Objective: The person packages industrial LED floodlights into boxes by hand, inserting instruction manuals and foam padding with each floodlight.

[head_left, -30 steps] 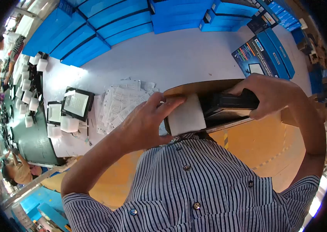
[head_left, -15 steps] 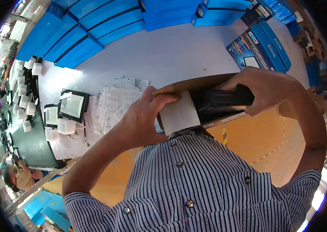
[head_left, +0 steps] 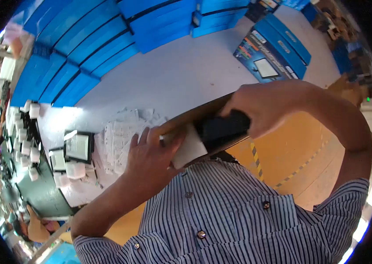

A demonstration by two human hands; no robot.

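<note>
An open cardboard box [head_left: 181, 122] with a brown inside is held in front of my striped shirt. In its left end sits a white foam block [head_left: 190, 148], and beside the foam lies a black device [head_left: 223, 131] that I cannot identify further. My left hand [head_left: 153, 154] is closed around the box's left end, fingers at the flap and the foam. From the right, my right hand [head_left: 263, 108] reaches over the box edge, its fingers curled on the black device. The far side of the device is hidden by that hand.
Stacked blue boxes [head_left: 89, 39] line the back of the white table [head_left: 173, 83]. Printed sheets [head_left: 117, 141] lie left of my left hand, near a floodlight [head_left: 78, 146] and foam blocks. A printed blue box [head_left: 265, 53] stands behind my right hand. Other people work far left.
The whole view has shifted. Both hands and the box now sit further left and slightly lower, and the right hand has come nearer the foam block. Some left fingers now spread outside the box.
</note>
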